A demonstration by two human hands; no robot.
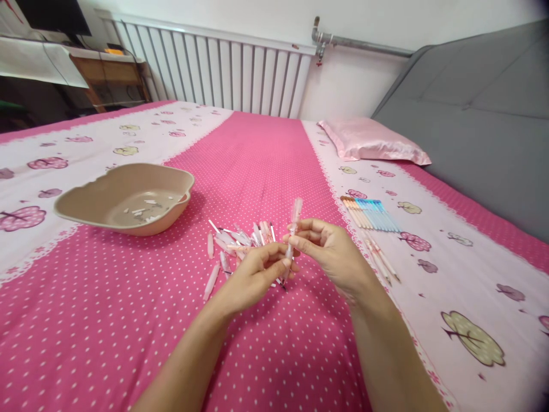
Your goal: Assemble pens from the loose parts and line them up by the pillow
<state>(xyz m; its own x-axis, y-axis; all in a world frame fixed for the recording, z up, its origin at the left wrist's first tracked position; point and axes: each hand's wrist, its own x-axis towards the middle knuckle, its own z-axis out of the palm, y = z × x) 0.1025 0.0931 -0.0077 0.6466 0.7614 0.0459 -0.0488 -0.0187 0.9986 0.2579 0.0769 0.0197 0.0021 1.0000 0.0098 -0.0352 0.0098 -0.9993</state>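
Observation:
My left hand [266, 268] and my right hand [326, 252] meet over the bed, both closed on one pale pink, see-through pen [297, 210]. The pen stands nearly upright, its clear end above my right fingers. My left fingertips pinch its lower part; whether it is one piece or several is hidden by the fingers. Just behind and left of my hands lies a loose pile of pen parts [240, 236], with pink barrels and thin refills. One pink barrel [211, 281] rests apart on the near left side of the pile.
To the left stands a beige basin [128, 194] with small white scraps inside. On the right lie a row of blue pens [380, 216], peach pens [358, 213] and a few pinkish-white pens [381, 260]. A pink pillow [373, 140] sits farther back, near the grey headboard [480, 109].

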